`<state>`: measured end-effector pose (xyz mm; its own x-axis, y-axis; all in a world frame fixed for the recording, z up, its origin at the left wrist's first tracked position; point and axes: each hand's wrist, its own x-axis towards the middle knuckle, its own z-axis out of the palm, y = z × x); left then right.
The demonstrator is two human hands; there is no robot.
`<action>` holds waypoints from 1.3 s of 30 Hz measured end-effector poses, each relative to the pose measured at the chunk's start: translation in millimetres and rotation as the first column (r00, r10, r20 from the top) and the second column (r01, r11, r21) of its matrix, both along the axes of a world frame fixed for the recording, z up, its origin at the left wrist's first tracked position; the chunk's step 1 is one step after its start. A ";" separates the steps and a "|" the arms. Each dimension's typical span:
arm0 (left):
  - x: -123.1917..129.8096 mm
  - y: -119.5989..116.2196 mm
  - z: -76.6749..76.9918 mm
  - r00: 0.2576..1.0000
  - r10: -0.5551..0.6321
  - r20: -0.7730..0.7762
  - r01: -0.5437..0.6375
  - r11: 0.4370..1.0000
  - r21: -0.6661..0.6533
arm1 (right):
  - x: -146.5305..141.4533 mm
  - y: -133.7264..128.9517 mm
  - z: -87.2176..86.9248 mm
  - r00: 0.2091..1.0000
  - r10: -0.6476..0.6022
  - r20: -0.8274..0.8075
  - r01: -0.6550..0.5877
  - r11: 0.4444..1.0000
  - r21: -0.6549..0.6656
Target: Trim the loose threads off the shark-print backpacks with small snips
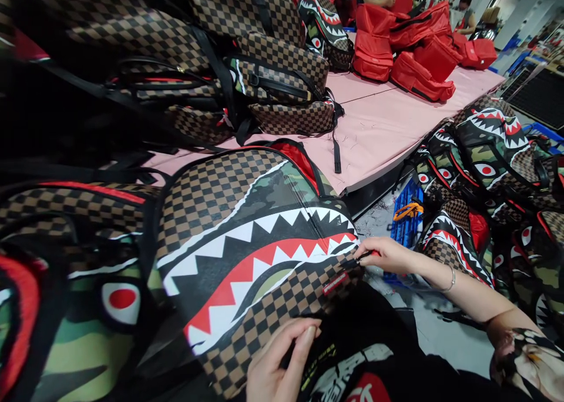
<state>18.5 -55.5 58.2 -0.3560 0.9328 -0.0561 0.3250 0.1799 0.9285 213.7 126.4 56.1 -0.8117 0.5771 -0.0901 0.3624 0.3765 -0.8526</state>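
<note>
A backpack (pixel 238 237) with a brown-and-black check and a printed shark mouth lies tilted in front of me, its zipped opening showing red lining. My right hand (pixel 388 255) is closed at the bag's right edge, by a small red label (pixel 335 283). Something small and dark with a bit of red shows at its fingertips, too small to name. My left hand (pixel 284 358) is pinched closed at the near edge of the bag, thumb against forefinger. What it pinches, if anything, is hidden. Loose dark threads hang across the printed mouth.
Stacked check backpacks (pixel 273 67) stand on the pink-topped table (pixel 370 120). Red bags (pixel 418 55) lie farther back, near other people. More shark-print bags (pixel 484 149) are piled on the right, beside a blue crate (pixel 403 225). A camouflage bag (pixel 92 325) lies at the left.
</note>
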 end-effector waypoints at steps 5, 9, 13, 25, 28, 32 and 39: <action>-0.7 18.9 -3.1 0.986 0.017 -0.166 -0.013 1.000 0.027 | 9.9 20.1 -1.1 0.979 -0.032 0.202 0.043 0.998 -0.052; -9.3 42.0 -6.2 0.939 -0.121 -0.323 0.121 0.992 -0.021 | 5.7 24.3 4.3 0.964 0.022 0.265 -0.007 0.998 -0.057; -11.7 54.1 -6.0 0.907 -0.186 -0.378 0.178 0.982 -0.055 | 0.1 26.1 10.9 0.952 0.090 0.292 -0.073 0.995 -0.070; -21.3 32.0 -17.5 0.971 -0.023 -0.237 0.035 0.998 0.044 | -6.2 26.9 10.8 0.939 0.063 0.339 -0.068 0.998 0.004; -26.3 24.9 -16.4 0.978 0.044 -0.203 -0.040 0.999 0.023 | -2.3 29.5 12.6 0.938 0.073 0.339 -0.055 0.997 -0.061; -30.5 17.7 -10.9 0.973 0.151 -0.172 -0.152 0.988 0.006 | -5.7 28.6 12.3 0.938 0.114 0.329 -0.100 0.993 -0.060; -32.5 13.2 -7.6 0.969 0.203 -0.140 -0.203 0.979 0.013 | -19.9 23.3 9.2 0.932 0.162 0.323 -0.155 0.987 -0.048</action>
